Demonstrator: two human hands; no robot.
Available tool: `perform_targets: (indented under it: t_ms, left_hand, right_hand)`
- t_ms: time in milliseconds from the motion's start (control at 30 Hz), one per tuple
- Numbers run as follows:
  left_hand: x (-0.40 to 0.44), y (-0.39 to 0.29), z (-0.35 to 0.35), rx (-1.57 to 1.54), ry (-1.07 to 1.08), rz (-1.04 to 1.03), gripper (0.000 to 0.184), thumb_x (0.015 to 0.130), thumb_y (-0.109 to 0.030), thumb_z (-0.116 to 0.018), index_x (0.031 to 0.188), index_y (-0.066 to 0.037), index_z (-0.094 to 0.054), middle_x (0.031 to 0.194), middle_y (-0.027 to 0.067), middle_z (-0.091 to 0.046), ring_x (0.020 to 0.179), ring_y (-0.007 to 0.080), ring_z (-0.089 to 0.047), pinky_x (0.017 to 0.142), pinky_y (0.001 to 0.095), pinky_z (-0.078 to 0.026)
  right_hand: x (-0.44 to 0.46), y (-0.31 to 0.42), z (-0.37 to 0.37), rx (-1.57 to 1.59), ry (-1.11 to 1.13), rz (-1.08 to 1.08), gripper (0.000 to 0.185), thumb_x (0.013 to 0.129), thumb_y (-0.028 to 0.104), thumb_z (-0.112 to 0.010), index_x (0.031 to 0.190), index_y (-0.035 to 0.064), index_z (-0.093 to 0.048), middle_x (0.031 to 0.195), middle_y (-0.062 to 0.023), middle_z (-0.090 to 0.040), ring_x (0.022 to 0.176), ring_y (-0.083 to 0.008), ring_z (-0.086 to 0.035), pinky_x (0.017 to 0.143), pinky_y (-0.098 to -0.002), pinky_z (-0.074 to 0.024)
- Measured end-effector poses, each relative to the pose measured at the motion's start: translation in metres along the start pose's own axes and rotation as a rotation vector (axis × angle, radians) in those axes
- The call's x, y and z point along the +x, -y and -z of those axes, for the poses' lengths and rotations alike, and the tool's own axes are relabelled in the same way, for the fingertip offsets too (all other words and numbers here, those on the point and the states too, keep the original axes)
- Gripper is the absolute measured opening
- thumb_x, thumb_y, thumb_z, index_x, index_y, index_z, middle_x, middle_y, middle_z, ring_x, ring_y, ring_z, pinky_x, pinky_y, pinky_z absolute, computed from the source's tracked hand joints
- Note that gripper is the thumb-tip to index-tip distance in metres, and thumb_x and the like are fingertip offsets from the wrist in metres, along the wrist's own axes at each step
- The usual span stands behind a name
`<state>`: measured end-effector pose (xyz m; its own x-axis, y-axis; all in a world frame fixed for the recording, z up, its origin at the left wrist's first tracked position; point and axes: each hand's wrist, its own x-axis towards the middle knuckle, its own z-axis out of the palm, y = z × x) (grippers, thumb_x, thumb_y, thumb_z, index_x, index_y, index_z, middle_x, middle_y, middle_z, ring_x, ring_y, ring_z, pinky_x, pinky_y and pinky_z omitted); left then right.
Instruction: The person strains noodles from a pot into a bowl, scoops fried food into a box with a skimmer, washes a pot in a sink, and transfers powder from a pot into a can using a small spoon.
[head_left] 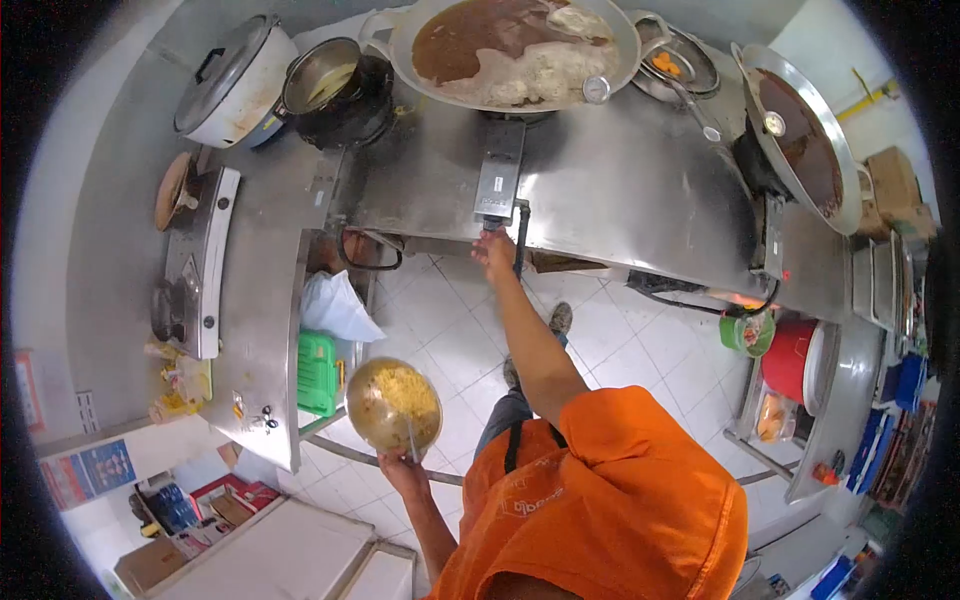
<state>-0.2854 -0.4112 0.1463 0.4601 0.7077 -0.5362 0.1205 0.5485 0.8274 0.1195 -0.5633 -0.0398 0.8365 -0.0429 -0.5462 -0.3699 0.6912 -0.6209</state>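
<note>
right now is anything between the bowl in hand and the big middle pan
The steel counter lies between the bowl and pan; the right hand, at the control box, is near that path.

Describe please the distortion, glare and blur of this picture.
Head view: strong fisheye distortion, steel counter bowed, corners black. Head view: whitish glare on that counter beside the grey box. Head view: no obvious motion blur on the metal bowl.

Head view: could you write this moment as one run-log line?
left hand: holds metal bowl, yellow food inside | right hand: at lower end of gray burner box | wide pan: brown liquid, pale foam
</note>
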Motion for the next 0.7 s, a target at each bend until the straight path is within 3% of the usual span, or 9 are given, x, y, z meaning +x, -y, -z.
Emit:
perform_targets:
  t_ms: [167,267,300,400,433,533,567,667,700]
  left_hand:
    - [-0.003,0.009,0.062,-0.056,0.003,-0.032,0.025,0.095,-0.01,-0.052,0.12,-0.009,-0.054,0.11,0.0105,-0.063,0.092,0.025,-0.064,0.072,0.0385,-0.057]
    - [-0.003,0.007,0.085,0.004,0.012,-0.024,0.022,0.094,-0.011,-0.053,0.115,-0.01,-0.056,0.107,0.0097,-0.064,0.086,0.0224,-0.065,0.062,0.0343,-0.057]
    - [-0.004,0.006,0.089,0.252,0.024,-0.129,0.02,0.092,-0.01,-0.055,0.112,-0.01,-0.057,0.105,0.0094,-0.065,0.083,0.0223,-0.066,0.055,0.0335,-0.055]
    - [-0.009,-0.01,0.084,-0.007,-0.021,0.025,0.024,0.089,-0.01,-0.056,0.114,-0.011,-0.056,0.105,0.0088,-0.065,0.078,0.0221,-0.065,0.049,0.0314,-0.053]
    - [-0.003,-0.008,0.097,-0.016,0.026,0.041,0.028,0.088,-0.011,-0.057,0.115,-0.01,-0.055,0.11,0.0103,-0.063,0.086,0.0244,-0.065,0.057,0.034,-0.056]
    - [0.009,0.001,0.109,-0.01,0.005,0.044,0.031,0.088,-0.013,-0.057,0.118,-0.01,-0.054,0.118,0.0122,-0.059,0.097,0.0282,-0.063,0.068,0.0397,-0.058]
    - [0.011,0.002,0.111,-0.001,0.01,0.055,0.031,0.088,-0.013,-0.057,0.119,-0.011,-0.053,0.12,0.0127,-0.058,0.1,0.0294,-0.062,0.07,0.0418,-0.057]
    - [0.013,0.009,0.11,0.002,0.014,0.085,0.033,0.09,-0.013,-0.055,0.122,-0.012,-0.052,0.124,0.0139,-0.056,0.106,0.0319,-0.059,0.074,0.0467,-0.056]
    - [0.013,0.012,0.108,-0.008,0.004,0.092,0.033,0.09,-0.013,-0.054,0.123,-0.012,-0.052,0.124,0.0139,-0.055,0.106,0.032,-0.059,0.073,0.0474,-0.056]
  right_hand:
    - [0.016,-0.015,-0.023,0.17,-0.074,0.022,0.02,0.1,0.029,-0.044,0.095,0.0138,-0.055,0.081,-0.0012,-0.061,0.08,-0.0223,-0.064,0.065,-0.0408,-0.054]
    - [0.023,-0.006,-0.026,0.458,-0.065,-0.103,0.024,0.1,0.028,-0.04,0.091,0.0132,-0.056,0.077,-0.0012,-0.058,0.077,-0.0223,-0.063,0.064,-0.0404,-0.0555]
    - [0.026,-0.003,-0.025,0.538,-0.009,-0.144,0.023,0.098,0.027,-0.04,0.092,0.0125,-0.056,0.076,-0.002,-0.058,0.072,-0.0225,-0.063,0.062,-0.041,-0.0563]
    - [0.023,0.006,-0.025,0.348,-0.145,-0.173,0.021,0.097,0.028,-0.044,0.091,0.0124,-0.056,0.074,-0.0003,-0.056,0.067,-0.0229,-0.062,0.06,-0.0423,-0.0555]
    - [0.019,0.009,-0.026,0.143,-0.218,-0.146,0.027,0.094,0.03,-0.048,0.088,0.0077,-0.062,0.076,-0.005,-0.063,0.071,-0.0247,-0.067,0.063,-0.0441,-0.0561]
    - [-0.041,0.055,-0.05,-1.038,-0.49,0.198,0.034,0.092,0.032,-0.054,0.087,0.0014,-0.067,0.084,-0.016,-0.07,0.08,-0.0297,-0.071,0.068,-0.0441,-0.0569]
    - [-0.015,0.031,-0.035,-1.147,-0.474,0.303,0.04,0.089,0.037,-0.059,0.089,-0.0013,-0.07,0.092,-0.0237,-0.07,0.089,-0.0337,-0.07,0.075,-0.0436,-0.0564]
    - [-0.016,0.031,-0.025,-1.435,-0.365,0.54,0.041,0.089,0.04,-0.06,0.09,0.0001,-0.07,0.091,-0.0231,-0.07,0.086,-0.0369,-0.069,0.075,-0.0451,-0.0562]
    - [-0.012,0.033,-0.026,-1.506,-0.308,0.517,0.039,0.089,0.038,-0.06,0.088,0.0006,-0.07,0.089,-0.0225,-0.07,0.085,-0.0365,-0.07,0.075,-0.0447,-0.0564]
